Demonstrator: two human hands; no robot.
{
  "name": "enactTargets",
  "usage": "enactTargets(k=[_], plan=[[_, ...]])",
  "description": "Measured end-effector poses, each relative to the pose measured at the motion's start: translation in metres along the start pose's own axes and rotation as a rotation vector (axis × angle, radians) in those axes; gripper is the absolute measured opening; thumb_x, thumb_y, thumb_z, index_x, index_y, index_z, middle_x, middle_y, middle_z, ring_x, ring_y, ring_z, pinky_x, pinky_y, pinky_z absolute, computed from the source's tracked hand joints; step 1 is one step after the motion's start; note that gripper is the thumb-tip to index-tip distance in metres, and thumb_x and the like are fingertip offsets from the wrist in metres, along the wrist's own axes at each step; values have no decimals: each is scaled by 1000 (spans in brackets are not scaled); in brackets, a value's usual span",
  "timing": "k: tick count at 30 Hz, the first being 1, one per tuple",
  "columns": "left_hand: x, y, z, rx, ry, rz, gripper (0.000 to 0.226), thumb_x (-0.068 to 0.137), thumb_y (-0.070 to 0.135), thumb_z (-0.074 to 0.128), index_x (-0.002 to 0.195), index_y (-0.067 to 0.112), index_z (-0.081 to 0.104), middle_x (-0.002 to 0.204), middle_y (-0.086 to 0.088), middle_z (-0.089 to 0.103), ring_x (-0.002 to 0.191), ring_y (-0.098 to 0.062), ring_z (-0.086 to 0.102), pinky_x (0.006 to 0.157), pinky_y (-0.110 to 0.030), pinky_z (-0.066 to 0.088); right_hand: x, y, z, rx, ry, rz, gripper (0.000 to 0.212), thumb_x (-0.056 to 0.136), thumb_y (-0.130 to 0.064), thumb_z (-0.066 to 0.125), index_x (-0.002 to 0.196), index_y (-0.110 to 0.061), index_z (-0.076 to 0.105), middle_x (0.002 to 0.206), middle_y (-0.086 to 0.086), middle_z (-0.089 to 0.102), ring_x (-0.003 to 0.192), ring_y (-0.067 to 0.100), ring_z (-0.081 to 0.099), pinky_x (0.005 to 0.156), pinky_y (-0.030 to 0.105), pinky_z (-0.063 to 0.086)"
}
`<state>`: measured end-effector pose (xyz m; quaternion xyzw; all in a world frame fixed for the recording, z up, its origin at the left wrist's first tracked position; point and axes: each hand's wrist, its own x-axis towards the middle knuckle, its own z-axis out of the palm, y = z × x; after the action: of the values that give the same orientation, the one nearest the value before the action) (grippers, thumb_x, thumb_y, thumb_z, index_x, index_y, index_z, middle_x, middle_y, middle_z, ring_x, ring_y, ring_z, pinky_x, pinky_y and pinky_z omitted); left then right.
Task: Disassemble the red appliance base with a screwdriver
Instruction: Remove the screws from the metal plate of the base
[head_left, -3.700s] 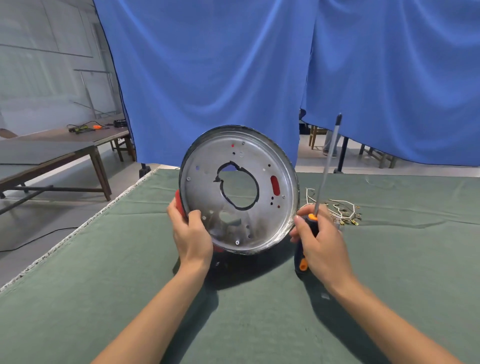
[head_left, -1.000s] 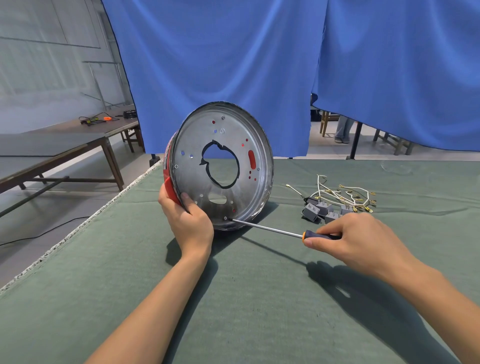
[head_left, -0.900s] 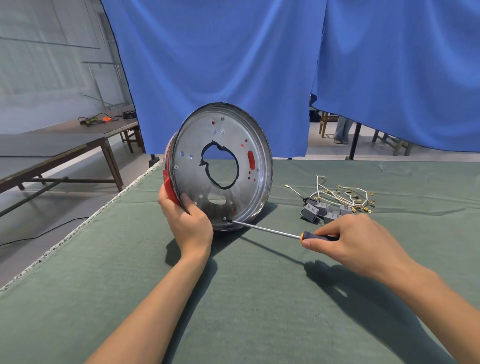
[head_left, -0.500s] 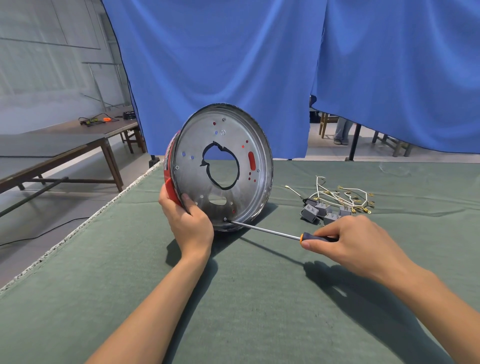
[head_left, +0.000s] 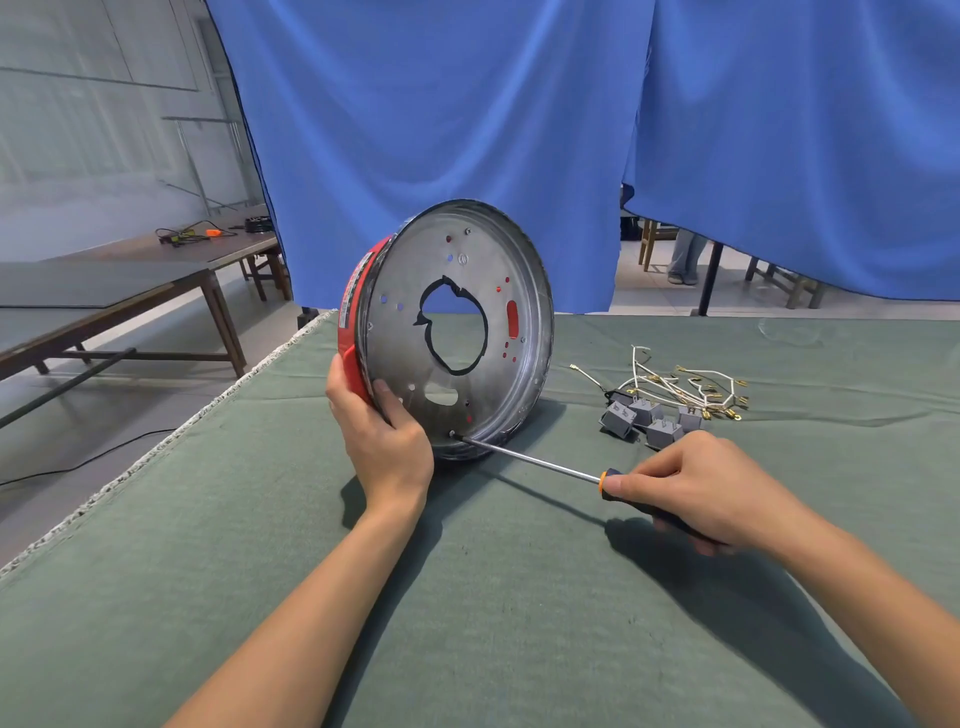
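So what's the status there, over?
Left hand grips red base, standing on edge. Right hand holds screwdriver, tip at bottom screw. Nothing in the way.

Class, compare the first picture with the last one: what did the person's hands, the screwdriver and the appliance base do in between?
The right hand swung the screwdriver from upright down to nearly level, setting its tip on a screw low on the red appliance base. The base was turned to face more to the right, showing its red side. The left hand kept gripping the rim; the wires and grey parts stayed on the cloth.
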<state>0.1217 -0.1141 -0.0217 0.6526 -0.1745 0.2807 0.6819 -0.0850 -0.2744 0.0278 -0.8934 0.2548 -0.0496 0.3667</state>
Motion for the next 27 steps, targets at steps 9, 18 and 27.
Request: enactTargets(k=[9,18,27], plan=[[0,6,-3,-14,-35,7,46,97,14,36,142,5,29,137,-14,46,124,-27,46,107,-41,38,9,4,-6,361,-406,369,47,69,-55,67,82,-10,71,59,2,54,33,14,42,33,14,29],[-41,34,19,-161,-196,20,37,94,19,40,131,26,36,129,4,51,119,-4,49,101,-17,38,19,-23,-5,375,-251,243,43,83,-53,61,75,-11,69,52,0,53,33,15,43,33,14,29],[-7,17,16,-130,1,-371,38,82,-1,59,119,4,51,83,9,58,67,7,57,68,-12,44,1,-5,-17,108,9,16,32,79,-50,66,60,-24,68,53,-1,61,42,18,59,38,21,36]])
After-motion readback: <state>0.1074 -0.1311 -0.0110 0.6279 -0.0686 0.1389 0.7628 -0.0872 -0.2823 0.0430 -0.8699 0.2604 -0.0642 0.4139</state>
